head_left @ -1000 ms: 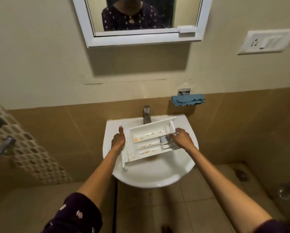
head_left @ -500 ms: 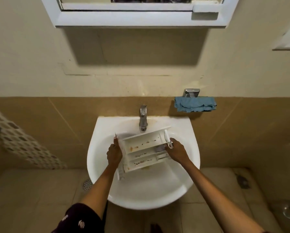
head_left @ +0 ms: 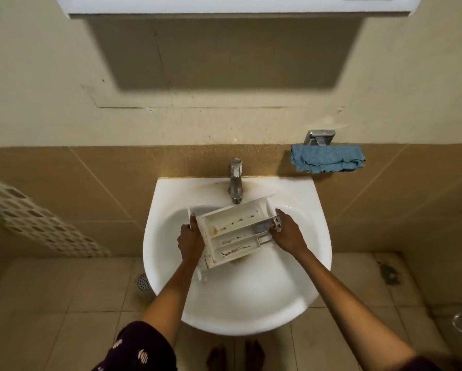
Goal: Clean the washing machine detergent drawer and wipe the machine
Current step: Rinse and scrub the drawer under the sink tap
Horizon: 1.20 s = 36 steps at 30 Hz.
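The white detergent drawer (head_left: 235, 232) hangs over the bowl of the white sink (head_left: 251, 303), just below the tap (head_left: 236, 183). Its compartments face up and carry orange and brown residue. My left hand (head_left: 190, 241) grips the drawer's left end, fingers curled round the front panel. My right hand (head_left: 287, 232) holds the right end by the grey insert. The washing machine is not in view.
A blue cloth (head_left: 327, 158) lies on a wall holder to the right of the tap. The bottom edge of a white mirror frame (head_left: 237, 6) juts out above. A floor drain (head_left: 143, 281) sits left of the sink, and my bare feet (head_left: 235, 354) stand under it.
I have come closer to the sink and my view has tipped down, so the mirror has slid out of the top. The drawer, held in both hands, has sunk lower into the bowl under the tap.
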Each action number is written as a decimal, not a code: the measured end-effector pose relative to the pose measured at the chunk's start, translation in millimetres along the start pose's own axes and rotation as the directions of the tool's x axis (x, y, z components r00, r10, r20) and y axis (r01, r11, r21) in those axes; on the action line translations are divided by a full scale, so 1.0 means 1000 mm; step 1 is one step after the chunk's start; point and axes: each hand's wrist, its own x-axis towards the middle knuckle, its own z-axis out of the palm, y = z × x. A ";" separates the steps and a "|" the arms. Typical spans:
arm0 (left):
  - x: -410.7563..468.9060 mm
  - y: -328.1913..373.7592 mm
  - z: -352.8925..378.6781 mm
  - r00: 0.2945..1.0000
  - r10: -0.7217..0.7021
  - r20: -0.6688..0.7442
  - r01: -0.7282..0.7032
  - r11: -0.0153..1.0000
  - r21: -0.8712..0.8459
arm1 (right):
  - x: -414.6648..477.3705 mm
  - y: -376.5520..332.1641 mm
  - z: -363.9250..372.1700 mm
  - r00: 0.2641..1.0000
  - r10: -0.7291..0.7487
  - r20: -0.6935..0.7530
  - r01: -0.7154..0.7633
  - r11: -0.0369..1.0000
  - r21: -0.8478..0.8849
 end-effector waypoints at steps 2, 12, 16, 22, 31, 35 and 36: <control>0.002 0.000 0.001 0.999 0.002 0.033 -0.003 1.000 0.004 | 0.002 0.000 0.004 0.999 0.035 -0.009 -0.035 0.999 -0.012; 0.014 0.006 0.014 0.998 -0.018 0.064 0.014 0.998 0.058 | 0.017 0.008 0.006 0.991 0.136 0.002 -0.134 0.979 -0.155; 0.016 0.004 0.014 0.997 -0.035 0.068 0.030 0.997 0.070 | 0.015 -0.005 0.005 0.982 0.178 -0.070 -0.191 0.914 -0.358; 0.015 0.007 0.012 0.996 -0.048 0.082 0.042 0.997 0.065 | 0.035 -0.055 0.007 0.979 -0.120 -0.164 0.091 0.981 -0.173; 0.016 0.005 0.012 0.994 -0.044 0.097 0.040 0.998 0.048 | 0.072 -0.113 0.010 0.989 -0.142 -0.027 0.132 0.964 -0.230; 0.016 0.005 0.012 0.993 -0.042 0.106 0.039 0.999 0.028 | 0.076 -0.118 0.016 0.990 -0.080 -0.117 0.047 0.964 -0.260; 0.016 0.005 0.012 0.994 -0.041 0.105 0.038 0.999 0.027 | 0.076 -0.119 0.016 0.982 -0.097 -0.159 0.051 0.961 -0.272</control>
